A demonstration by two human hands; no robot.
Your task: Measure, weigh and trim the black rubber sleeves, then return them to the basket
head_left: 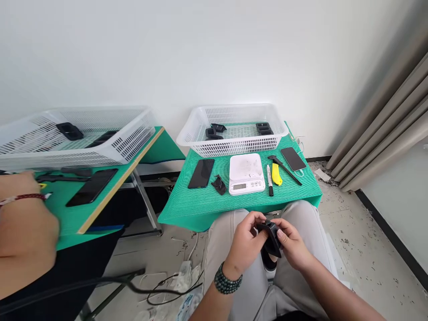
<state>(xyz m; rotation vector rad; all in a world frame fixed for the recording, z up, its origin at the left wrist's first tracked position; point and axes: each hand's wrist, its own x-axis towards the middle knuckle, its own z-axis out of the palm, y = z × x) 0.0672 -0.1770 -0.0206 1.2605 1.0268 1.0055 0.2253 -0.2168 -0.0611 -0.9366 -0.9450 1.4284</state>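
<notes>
Over my lap I hold a black molded plastic part (274, 244) with a flared, angular body. My left hand (245, 243) is closed on its left side, thumb pressed against the face. From the other side my right hand (293, 244) grips it with thumb and fingers. Fingertips of both hands meet near its upper end, so that end is partly hidden. On the green-covered table (194, 207) just beyond are a white digital scale (246, 171), a marker (269, 180), a yellow-handled cutter (276, 174) and a slim black tool (286, 170).
A white plastic basket (230, 147) with several black parts (264, 128) stands behind the scale. Two phones (201, 173) and a crumpled black piece (219, 184) lie on the table. At left, another person's arm (25, 232) reaches over a second table with its own basket (130, 140). Cables (160, 292) run below.
</notes>
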